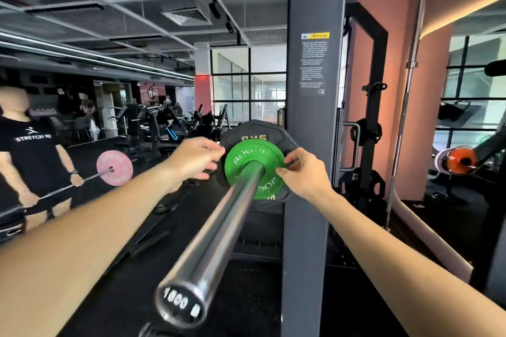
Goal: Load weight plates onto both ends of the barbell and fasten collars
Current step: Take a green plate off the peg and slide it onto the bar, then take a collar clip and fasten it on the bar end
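Two hands [195,159] [305,172] on green plate [247,161], barbell sleeve [219,232].

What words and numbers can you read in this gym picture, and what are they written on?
"ROGUE": green plate
"STRETCH ME": black T-shirt
"Warning": yellow label on the rack post; the small print below is too small to read
Pink plate, black plate, barbell end cap: too blurred

Both hands, left hand [195,158] and right hand [304,172], grip green plate [246,161] (against black plate [256,130]) on barbell sleeve [219,230]
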`<state>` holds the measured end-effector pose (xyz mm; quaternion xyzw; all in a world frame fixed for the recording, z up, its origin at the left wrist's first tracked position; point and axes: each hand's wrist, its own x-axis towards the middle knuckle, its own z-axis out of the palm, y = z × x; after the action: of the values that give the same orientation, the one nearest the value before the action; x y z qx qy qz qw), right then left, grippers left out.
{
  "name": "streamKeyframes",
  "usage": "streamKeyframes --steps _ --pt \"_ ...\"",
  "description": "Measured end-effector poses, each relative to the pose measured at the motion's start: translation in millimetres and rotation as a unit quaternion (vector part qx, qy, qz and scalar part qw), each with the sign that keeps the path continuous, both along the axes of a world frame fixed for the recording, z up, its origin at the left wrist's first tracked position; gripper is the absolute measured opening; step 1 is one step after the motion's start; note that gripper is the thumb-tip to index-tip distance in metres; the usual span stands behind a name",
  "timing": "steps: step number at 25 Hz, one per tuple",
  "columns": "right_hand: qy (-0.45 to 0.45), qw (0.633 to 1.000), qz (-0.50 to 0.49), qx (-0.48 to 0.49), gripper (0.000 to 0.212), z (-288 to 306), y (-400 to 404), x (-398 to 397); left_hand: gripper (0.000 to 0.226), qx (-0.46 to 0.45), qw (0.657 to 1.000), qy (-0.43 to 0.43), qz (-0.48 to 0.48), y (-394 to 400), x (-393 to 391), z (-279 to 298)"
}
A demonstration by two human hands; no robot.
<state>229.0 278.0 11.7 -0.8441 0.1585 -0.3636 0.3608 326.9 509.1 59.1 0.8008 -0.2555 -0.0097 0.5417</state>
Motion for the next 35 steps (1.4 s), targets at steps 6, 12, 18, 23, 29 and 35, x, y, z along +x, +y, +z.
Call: streamKeyframes --steps 6,12,18,23,29,35 --pt "0.021 0.999 0.013 -0.044 0.012 44 23 -117 0.013 0.007 0.994 -0.092 -0.051 39 -124 67" --pt "0.06 0.996 -0.026 -0.069 0.017 56 11 -242 0.023 0.018 0.986 -0.103 -0.132 -5 -223 62" --pt "0.078 0.992 -0.085 -0.054 0.024 48 -49 -362 0.013 0.024 0.973 -0.079 -0.213 -86 -296 34" --pt "0.049 0.991 -0.122 -0.033 0.016 42 -119 -446 0.013 0.051 0.962 -0.087 -0.254 -169 -352 28" --pt "0.063 0.986 -0.153 -0.022 0.017 46 -226 -532 0.015 0.034 0.956 -0.074 -0.282 -298 -407 28" --pt "-0.023 0.988 -0.12 0.095 0.009 65 -329 -551 0.019 -0.018 0.961 -0.046 -0.273 -394 -418 35"
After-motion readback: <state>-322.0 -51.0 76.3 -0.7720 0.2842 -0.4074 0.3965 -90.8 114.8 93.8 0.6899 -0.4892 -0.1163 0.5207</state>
